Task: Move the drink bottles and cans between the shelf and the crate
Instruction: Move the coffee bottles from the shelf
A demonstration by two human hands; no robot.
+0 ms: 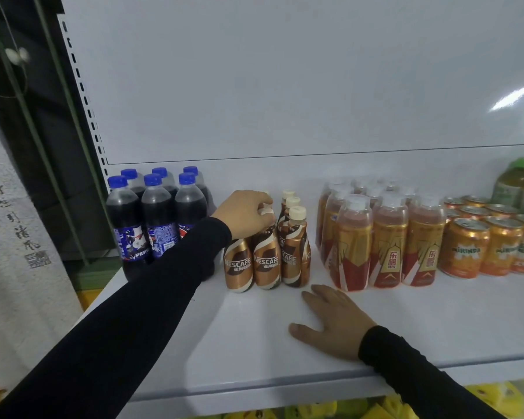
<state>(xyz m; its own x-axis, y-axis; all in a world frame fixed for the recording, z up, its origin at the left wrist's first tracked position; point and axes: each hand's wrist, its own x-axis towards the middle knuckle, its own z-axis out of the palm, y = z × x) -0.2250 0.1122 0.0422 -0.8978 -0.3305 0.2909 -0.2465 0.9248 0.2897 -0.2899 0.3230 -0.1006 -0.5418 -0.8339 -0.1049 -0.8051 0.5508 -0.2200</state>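
Observation:
Several brown Nescafe bottles [295, 252] with cream caps stand in rows near the middle of the white shelf [254, 343]. My left hand [244, 213] reaches over them and pinches the cream cap of a front Nescafe bottle [266, 261], fingers curled round it. My right hand [335, 320] lies flat on the bare shelf in front of the bottles, fingers spread, holding nothing. No crate is in view.
Several Pepsi bottles [156, 216] stand at the shelf's left end. Right of the coffee stand several orange-gold bottles [386, 240], then orange Mirinda cans [463, 249] and green-capped tea bottles [518, 186]. Yellow packages [490, 400] lie below the shelf edge.

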